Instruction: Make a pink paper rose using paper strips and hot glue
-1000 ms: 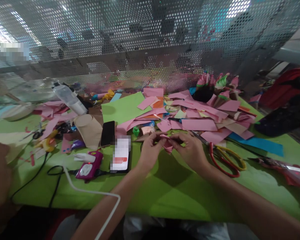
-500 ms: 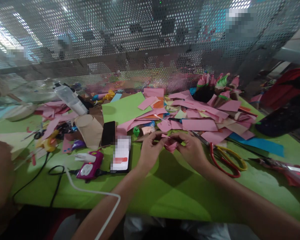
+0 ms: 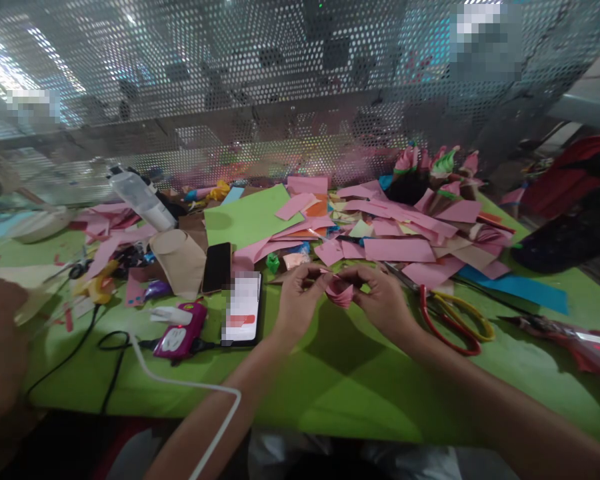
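Between my two hands is a small pleated pink piece point(image 3: 341, 295), held just above the green table point(image 3: 350, 400). The fingers of my left hand point(image 3: 303, 297) pinch its left side. My right hand point(image 3: 380, 297) grips its right side between thumb and fingers. Behind my hands lie pink paper strips point(image 3: 399, 251) in a loose pile. Scissors with red and yellow handles point(image 3: 450, 323) lie just right of my right hand. A lit phone point(image 3: 243, 308) rests left of my left hand.
A magenta power bank point(image 3: 180, 331) with cables, a dark phone point(image 3: 217, 268) and a clear bottle point(image 3: 143, 199) are on the left. Another person's arm point(image 3: 0, 360) reaches in at the far left. Pliers point(image 3: 545, 327) and a dark bottle point(image 3: 565, 233) are at the right.
The pleated pink piece has turned a little and shows a wider, curved face between my fingers. My hands have barely moved. The other person's arm at the far left has shifted slightly.
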`<action>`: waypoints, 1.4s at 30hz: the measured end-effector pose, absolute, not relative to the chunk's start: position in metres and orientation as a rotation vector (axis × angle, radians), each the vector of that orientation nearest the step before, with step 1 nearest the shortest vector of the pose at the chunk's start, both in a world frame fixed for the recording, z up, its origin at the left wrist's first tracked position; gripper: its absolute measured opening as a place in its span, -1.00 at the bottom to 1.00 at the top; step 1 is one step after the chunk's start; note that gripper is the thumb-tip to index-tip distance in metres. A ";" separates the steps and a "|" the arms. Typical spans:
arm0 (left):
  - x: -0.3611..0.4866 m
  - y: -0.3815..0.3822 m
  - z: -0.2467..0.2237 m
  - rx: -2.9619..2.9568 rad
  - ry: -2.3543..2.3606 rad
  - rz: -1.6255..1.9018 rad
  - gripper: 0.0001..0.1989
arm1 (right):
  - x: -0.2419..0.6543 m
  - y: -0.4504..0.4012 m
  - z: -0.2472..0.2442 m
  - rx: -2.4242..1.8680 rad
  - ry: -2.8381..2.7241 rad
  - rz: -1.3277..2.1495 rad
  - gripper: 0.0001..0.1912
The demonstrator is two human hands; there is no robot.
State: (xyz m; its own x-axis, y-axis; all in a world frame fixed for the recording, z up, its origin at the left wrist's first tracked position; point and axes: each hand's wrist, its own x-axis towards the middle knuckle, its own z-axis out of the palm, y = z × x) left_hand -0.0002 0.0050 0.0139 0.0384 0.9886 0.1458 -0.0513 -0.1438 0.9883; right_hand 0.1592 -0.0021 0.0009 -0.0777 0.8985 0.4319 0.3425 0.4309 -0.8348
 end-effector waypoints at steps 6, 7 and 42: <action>-0.002 0.006 0.014 1.300 1.037 1.307 -0.87 | 0.160 -0.002 0.004 -1.117 -1.647 0.628 -0.79; -0.002 0.006 0.014 1.291 1.036 1.310 -0.86 | 0.159 -0.002 0.004 -1.120 -1.646 0.628 -0.78; -0.003 0.011 0.015 1.061 1.014 1.305 -0.82 | 0.161 -0.001 0.006 -1.089 -1.696 0.563 -0.77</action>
